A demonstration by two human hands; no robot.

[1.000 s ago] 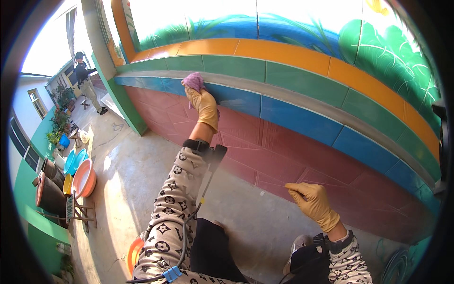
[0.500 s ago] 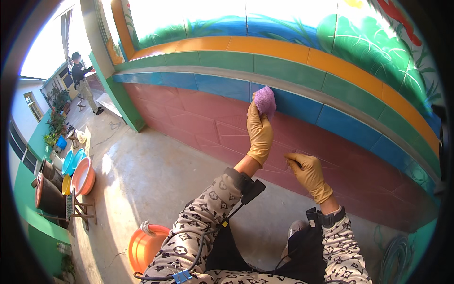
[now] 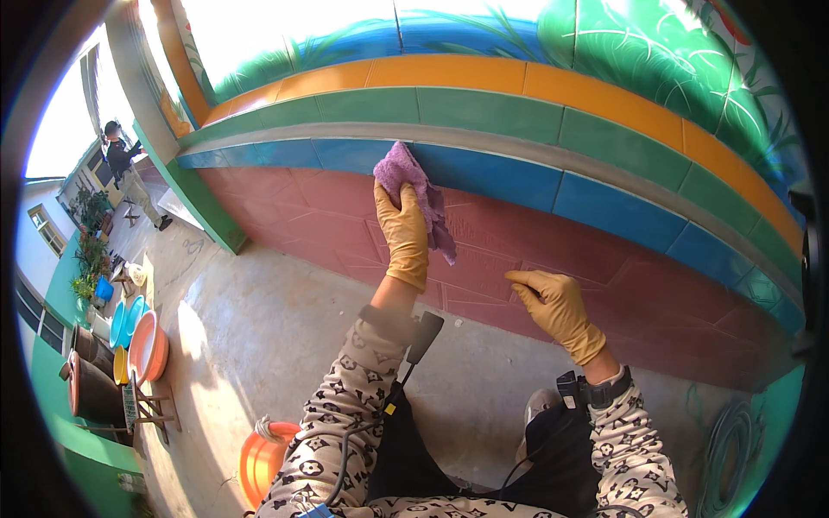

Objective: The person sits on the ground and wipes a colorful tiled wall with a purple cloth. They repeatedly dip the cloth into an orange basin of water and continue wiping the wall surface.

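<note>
A purple cloth is pressed against the blue tile band of the wall, with a loose end hanging down over the dark red tiles. My left hand, in a tan rubber glove, is closed on the cloth from below. To its right, my gloved right hand hovers in front of the red tiles, its fingers curled and pressed together. Nothing shows between those fingers, though the palm side is partly hidden.
An orange bucket stands on the concrete floor at my lower left. Further left are an orange basin, blue basins and large brown jars. A coiled hose lies at lower right. Another person stands far left.
My left hand has moved left along the blue band with the cloth, which now hangs more unfolded. My right hand has stayed nearly in place. The view has shifted slightly.
</note>
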